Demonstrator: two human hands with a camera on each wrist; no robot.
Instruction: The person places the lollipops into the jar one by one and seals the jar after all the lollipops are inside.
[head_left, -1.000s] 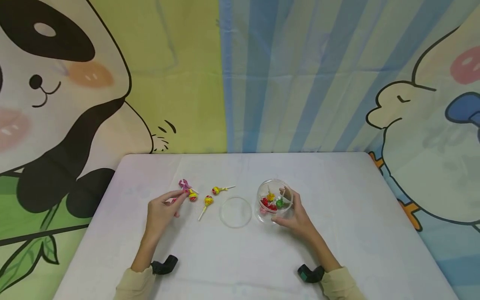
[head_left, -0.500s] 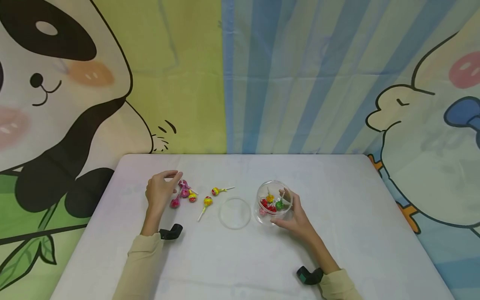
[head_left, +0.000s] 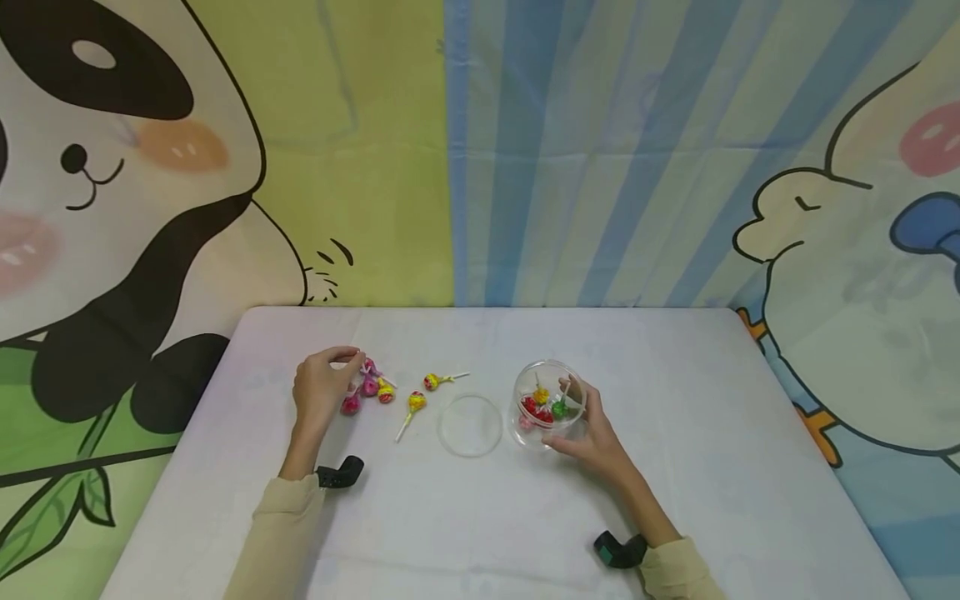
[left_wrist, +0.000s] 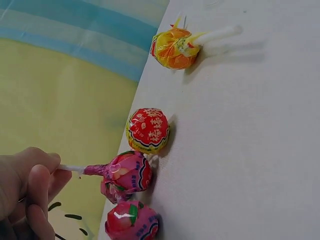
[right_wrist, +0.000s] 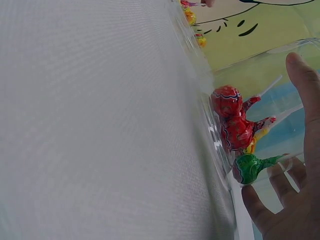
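In the left wrist view, my left hand (left_wrist: 32, 187) pinches the white stick of a pink-wrapped lollipop (left_wrist: 127, 172) between thumb and finger. Close beside it lie another pink lollipop (left_wrist: 132, 222) and a red-and-yellow one (left_wrist: 148, 130). My right hand (head_left: 596, 433) grips a clear round jar (head_left: 550, 367) on the table, its fingers curled around the wall. Inside the jar are red lollipops (right_wrist: 235, 132), a green lollipop (right_wrist: 247, 167) and a yellow one (head_left: 540, 395). Part of the jar's far side is hidden by my fingers.
Two yellow lollipops, one with its stick pointing right (head_left: 431, 382) and one pointing toward me (head_left: 416, 402), lie between the hands. A clear ring-shaped lid (head_left: 442, 439) rests left of the jar. A white cloth covers the table (head_left: 465, 525); a patterned curtain (head_left: 562, 167) hangs behind.
My left hand has moved from over the pink lollipops toward the table's back, and its fingertips have come to a lollipop stick. The right hand stays around the jar.
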